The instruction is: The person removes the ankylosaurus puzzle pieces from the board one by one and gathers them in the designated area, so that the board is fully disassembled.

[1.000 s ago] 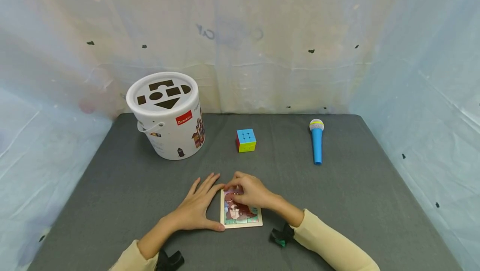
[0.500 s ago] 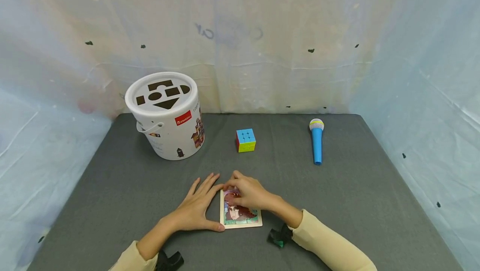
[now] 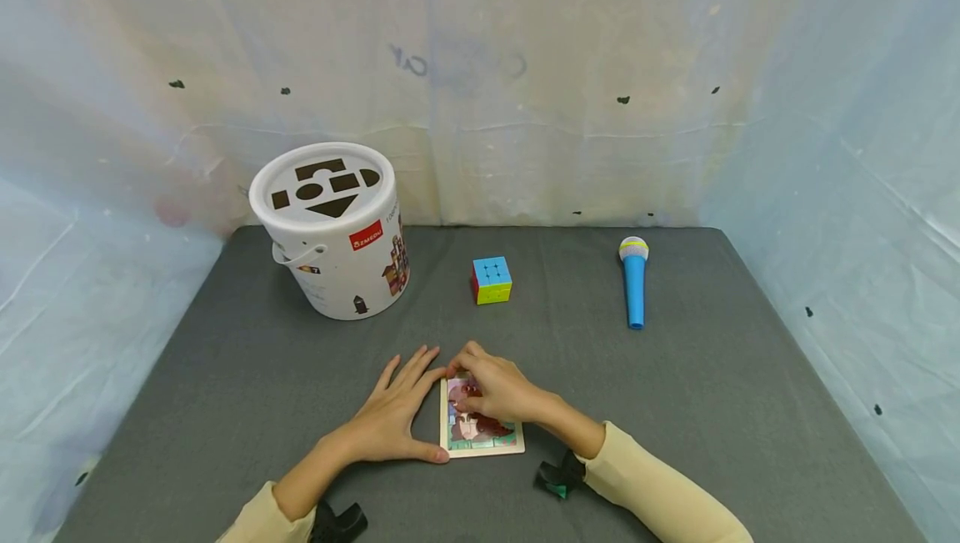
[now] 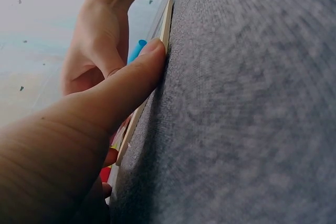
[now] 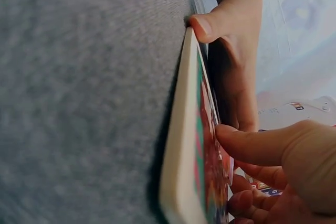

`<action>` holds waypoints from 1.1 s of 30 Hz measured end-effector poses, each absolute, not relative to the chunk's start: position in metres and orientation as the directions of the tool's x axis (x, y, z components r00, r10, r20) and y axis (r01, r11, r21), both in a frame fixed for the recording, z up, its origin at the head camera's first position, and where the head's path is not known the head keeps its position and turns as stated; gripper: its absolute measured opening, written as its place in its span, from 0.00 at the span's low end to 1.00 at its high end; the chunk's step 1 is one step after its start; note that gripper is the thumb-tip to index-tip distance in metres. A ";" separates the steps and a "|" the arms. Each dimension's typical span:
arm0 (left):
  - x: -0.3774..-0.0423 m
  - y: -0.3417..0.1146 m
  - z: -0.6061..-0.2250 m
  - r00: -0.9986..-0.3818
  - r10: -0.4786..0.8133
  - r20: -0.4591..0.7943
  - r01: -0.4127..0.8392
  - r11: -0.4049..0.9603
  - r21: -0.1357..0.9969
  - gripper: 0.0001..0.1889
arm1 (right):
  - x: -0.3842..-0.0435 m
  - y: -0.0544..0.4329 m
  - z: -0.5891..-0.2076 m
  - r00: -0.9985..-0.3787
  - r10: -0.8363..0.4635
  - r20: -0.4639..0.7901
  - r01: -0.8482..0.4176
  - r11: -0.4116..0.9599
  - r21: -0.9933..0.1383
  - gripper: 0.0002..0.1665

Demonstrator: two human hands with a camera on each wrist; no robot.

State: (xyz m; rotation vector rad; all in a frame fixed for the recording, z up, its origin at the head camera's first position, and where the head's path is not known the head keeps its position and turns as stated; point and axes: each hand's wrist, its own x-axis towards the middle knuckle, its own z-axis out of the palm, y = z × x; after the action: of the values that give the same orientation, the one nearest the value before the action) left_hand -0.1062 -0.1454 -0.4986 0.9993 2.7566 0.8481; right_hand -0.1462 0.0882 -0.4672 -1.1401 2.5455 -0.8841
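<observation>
A small wooden jigsaw puzzle (image 3: 483,434) with a pale frame and a reddish-brown cartoon picture lies flat on the grey table. My left hand (image 3: 393,418) rests spread along its left side, thumb at the near corner and index fingertip at the far one. Over the puzzle's upper left part, my right hand (image 3: 504,384) has its thumb and fingers curled together. In the right wrist view they pinch a thin puzzle piece (image 5: 229,165) at the picture's surface; the fingers hide much of it. The left thumb (image 4: 149,56) presses the frame's edge in the left wrist view.
Behind the puzzle sits a Rubik's cube (image 3: 492,281) with blue, yellow and red sides. A white lidded bucket (image 3: 330,234) with shape cut-outs stands at the back left, and a blue toy microphone (image 3: 634,284) lies at the back right. Plastic sheeting (image 3: 480,109) surrounds the table.
The right hand has shifted very slightly left over the puzzle. The left hand and the puzzle look nearly unmoved.
</observation>
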 end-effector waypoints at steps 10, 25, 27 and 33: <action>-0.107 -0.145 -0.499 -0.785 0.612 0.092 0.558 0.635 0.534 0.59 | -0.146 0.089 -0.473 -0.706 -0.706 0.049 -0.560 0.515 -0.649 0.22; -0.108 -0.145 -0.501 -0.784 0.612 0.101 0.563 0.634 0.531 0.59 | -0.144 0.085 -0.477 -0.782 -0.613 0.111 -0.484 0.484 -0.729 0.12; -0.108 -0.145 -0.501 -0.784 0.614 0.099 0.563 0.633 0.531 0.59 | -0.145 0.085 -0.477 -0.785 -0.609 0.111 -0.473 0.474 -0.743 0.10; -0.108 -0.145 -0.500 -0.786 0.612 0.086 0.554 0.637 0.536 0.59 | -0.147 0.087 -0.480 -0.790 -0.600 0.123 -0.444 0.422 -0.790 0.09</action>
State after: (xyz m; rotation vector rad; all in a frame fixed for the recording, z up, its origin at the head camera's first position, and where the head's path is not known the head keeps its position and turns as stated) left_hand -0.1077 -0.1451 -0.4999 0.9817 2.7479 0.8463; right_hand -0.1466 0.0867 -0.4800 -0.9256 2.4944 -1.3033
